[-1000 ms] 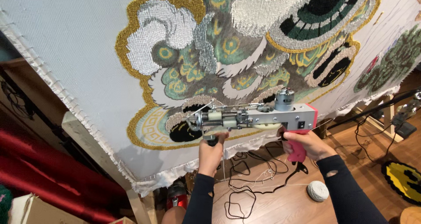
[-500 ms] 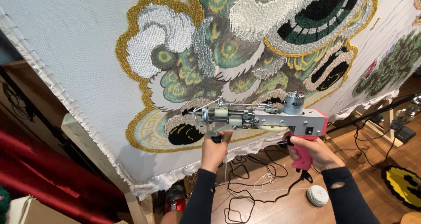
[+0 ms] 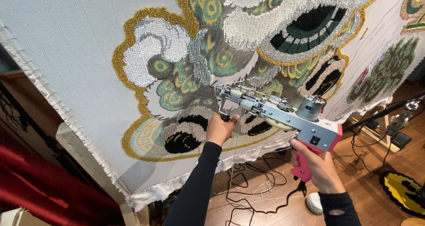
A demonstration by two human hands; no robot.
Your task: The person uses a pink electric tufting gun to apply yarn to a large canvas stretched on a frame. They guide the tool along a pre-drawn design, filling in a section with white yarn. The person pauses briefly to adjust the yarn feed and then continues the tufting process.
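No packages, signs or screens in view. Nothing readable as a label either: the tufting gun body (image 3: pixel 316 131) shows only a small dark square, likely a switch, not a sticker. Pale corner at bottom left (image 3: pixel 11 217) could be a box edge, too cropped to tell.

stretched cloth (image 3: pixel 66 44) ahead, cables (image 3: pixel 248 195) below
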